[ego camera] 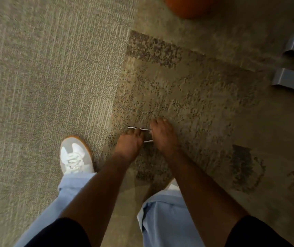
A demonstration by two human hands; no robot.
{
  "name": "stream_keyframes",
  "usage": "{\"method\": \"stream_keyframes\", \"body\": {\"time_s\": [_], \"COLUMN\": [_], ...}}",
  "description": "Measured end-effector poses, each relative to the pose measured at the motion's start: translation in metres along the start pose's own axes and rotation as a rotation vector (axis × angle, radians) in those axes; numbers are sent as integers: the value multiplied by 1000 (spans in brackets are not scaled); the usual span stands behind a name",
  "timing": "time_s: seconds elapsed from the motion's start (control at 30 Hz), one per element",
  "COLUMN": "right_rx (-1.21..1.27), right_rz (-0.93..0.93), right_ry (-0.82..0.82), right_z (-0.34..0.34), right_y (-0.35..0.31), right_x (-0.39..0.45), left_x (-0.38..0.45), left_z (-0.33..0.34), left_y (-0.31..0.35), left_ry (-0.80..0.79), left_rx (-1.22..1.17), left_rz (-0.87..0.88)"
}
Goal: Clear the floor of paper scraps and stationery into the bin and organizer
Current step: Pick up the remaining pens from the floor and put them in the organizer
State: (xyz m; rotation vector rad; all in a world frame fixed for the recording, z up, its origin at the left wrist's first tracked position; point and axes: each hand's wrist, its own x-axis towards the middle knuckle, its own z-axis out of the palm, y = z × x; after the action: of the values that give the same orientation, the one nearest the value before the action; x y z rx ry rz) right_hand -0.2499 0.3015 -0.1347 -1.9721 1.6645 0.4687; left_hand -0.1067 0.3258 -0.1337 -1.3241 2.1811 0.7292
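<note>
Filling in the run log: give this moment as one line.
left hand and right hand: both on thin pale sticks | above carpet | bin, organizer: out of view

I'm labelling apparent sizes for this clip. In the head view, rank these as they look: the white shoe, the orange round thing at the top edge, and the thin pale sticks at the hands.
1. Orange round thing, though the frame cuts it off, so its lead is unsure.
2. White shoe.
3. Thin pale sticks, plainly smallest, partly hidden by both hands.
</note>
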Motion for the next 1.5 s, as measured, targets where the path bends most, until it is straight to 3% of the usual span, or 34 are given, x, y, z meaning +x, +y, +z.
{"method": "stream_keyframes", "body": {"time_s": [0.1,0.23,0.37,0.57,0.7,0.9,1.13,1.33,1.5], "right_rx": [23,263,521,929,1089,1420,1583,1618,1664], "right_rz": [25,245,396,501,514,527,554,479,481], "right_ry": [-12,88,181,365,498,667,1111,1374,1572], "right_z": [-10,-54,-134,-309,-433,-611,-773,-814,-805], "right_y": [2,-3,-16,-35,-55,-72,-35,46,128], "right_x": [0,-10,-30,-94,-155,-265,-410,-523,-600], "left_x": [-5,-31,-66,-122,-163,-244,-312,-335,-328], "left_z": [-9,-34,-84,-246,-389,-602,-790,-873,-889], "left_y": [-5,-6,-10,-9,6,53,174,314,426], "left_ry": [-59,-124,-36,225,399,418,272,168,1], "left_rx": [1,-110,-418,-1024,-1353,-1668,-1629,-1417,-1327], "left_rz": [-21,-48,-163,-351,-350,-114,284,681,847]}}
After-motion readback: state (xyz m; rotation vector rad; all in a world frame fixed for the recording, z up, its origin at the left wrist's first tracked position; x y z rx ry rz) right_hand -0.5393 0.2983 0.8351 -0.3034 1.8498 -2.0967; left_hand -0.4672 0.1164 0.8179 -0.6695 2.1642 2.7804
